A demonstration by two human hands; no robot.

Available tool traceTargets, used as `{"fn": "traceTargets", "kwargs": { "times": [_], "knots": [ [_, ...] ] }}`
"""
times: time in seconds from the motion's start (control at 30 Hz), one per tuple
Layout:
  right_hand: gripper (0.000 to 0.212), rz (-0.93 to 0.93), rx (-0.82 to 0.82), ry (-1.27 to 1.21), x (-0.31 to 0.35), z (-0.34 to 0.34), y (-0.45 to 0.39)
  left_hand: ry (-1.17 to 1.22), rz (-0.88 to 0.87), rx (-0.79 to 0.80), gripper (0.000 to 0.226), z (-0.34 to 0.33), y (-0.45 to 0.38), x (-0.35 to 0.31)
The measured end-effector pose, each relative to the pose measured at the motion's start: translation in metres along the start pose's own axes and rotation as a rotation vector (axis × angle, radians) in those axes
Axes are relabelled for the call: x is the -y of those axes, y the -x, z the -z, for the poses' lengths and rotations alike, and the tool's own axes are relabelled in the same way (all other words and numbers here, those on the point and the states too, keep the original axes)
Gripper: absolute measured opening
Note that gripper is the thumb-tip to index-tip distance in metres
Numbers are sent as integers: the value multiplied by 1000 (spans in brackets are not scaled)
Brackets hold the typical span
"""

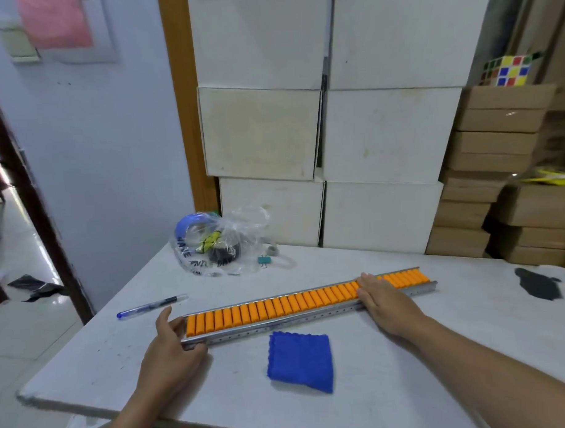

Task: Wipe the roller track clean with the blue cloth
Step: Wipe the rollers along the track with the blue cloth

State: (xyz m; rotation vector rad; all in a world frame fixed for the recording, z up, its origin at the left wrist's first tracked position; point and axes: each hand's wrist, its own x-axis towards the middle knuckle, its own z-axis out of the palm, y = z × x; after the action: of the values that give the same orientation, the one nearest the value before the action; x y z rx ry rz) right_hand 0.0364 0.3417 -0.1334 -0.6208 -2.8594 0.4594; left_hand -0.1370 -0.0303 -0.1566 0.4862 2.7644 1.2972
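A long roller track (278, 305) with orange rollers in a metal channel lies slanted across the white table (409, 385). My left hand (170, 345) grips its near left end, thumb behind and fingers on the front rail. Toward the right end, my right hand (385, 301) rests flat on top of the rollers, palm down and fingers together. The folded blue cloth (300, 360) lies on the table just in front of the track's middle, between my arms and untouched by either hand.
A blue pen (151, 305) lies left of the track. Behind it sits a clear plastic bag (218, 241) of items and a small binder clip (264, 261). White boxes (323, 132) stack at the back, brown cartons at right. A dark patch (538, 286) marks the table's right side.
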Motion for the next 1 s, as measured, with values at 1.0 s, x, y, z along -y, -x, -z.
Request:
{"fn": "traceTargets", "kwargs": {
  "times": [1.0],
  "knots": [
    [25,184,98,-333,118,-32,81,-54,7,25,81,6,10,-11]
  ]
}}
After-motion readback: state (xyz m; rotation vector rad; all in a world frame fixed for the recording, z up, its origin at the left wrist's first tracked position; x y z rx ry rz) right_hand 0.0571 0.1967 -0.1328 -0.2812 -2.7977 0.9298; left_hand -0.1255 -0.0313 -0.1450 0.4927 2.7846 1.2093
